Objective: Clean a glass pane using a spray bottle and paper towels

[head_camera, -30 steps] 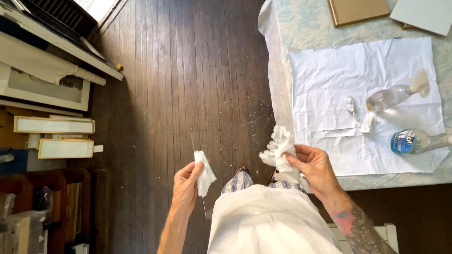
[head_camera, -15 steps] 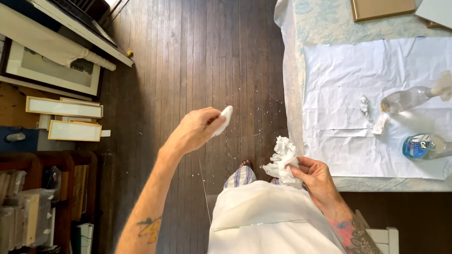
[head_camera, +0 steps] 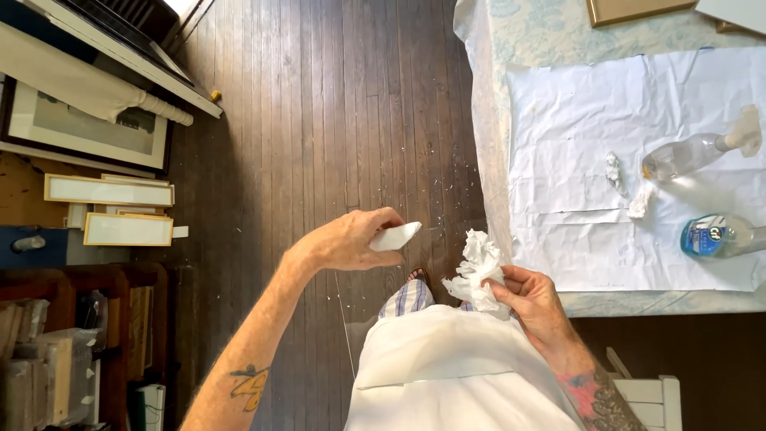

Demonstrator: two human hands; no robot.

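Observation:
My left hand (head_camera: 351,239) is stretched out over the dark plank floor, pinching a small folded white pad (head_camera: 395,237) between fingers and thumb. Below it a thin pale line (head_camera: 345,327) runs down toward my white apron; it looks like the edge of a clear pane, but I cannot tell for sure. My right hand (head_camera: 533,299) stays close to my body beside the table edge, closed on a crumpled white paper towel (head_camera: 477,263).
To the right is a table with a patterned cloth (head_camera: 487,120) and a creased white paper sheet (head_camera: 582,128). On the sheet lie a clear spray bottle (head_camera: 686,156), a blue-labelled bottle (head_camera: 718,235) and two small paper scraps. Picture frames (head_camera: 108,191) lean at the left. A white chair (head_camera: 646,395) stands at lower right.
My left hand has risen and reached outward from my body with the white pad, and the arm is now extended. The right hand has kept hold of the crumpled towel.

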